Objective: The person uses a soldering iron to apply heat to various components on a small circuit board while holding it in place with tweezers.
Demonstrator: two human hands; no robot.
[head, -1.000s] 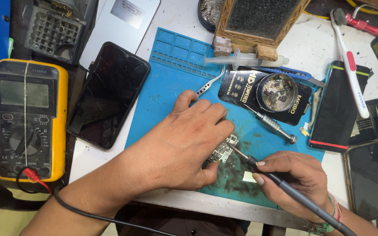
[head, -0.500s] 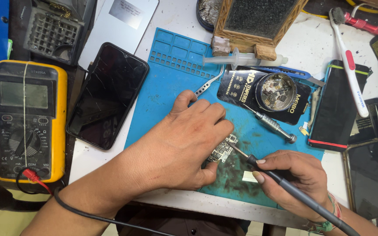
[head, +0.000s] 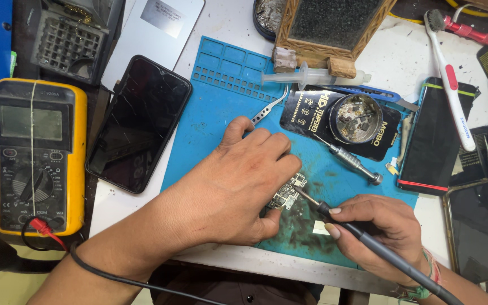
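Circuit board [head: 287, 195] half under left hand [head: 235, 186]

Small circuit board [head: 289, 194] lies flat on the blue mat, just below frame centre, silver shields and tiny chips facing up, its left part hidden. Soldering iron [head: 368, 240] slants up from lower right, dark handle, thin tip touching the board's right edge.

Circuit board [head: 288, 195] on mat [head: 216, 113], under left hand [head: 238, 186]; soldering iron [head: 368, 240] in right hand [head: 382, 226], tip at board; multimeter [head: 35, 152] far left, phone [head: 139, 121] between; tin [head: 358, 117] behind, screwdriver [head: 351, 160] nearer; all upon counter [head: 402, 56]
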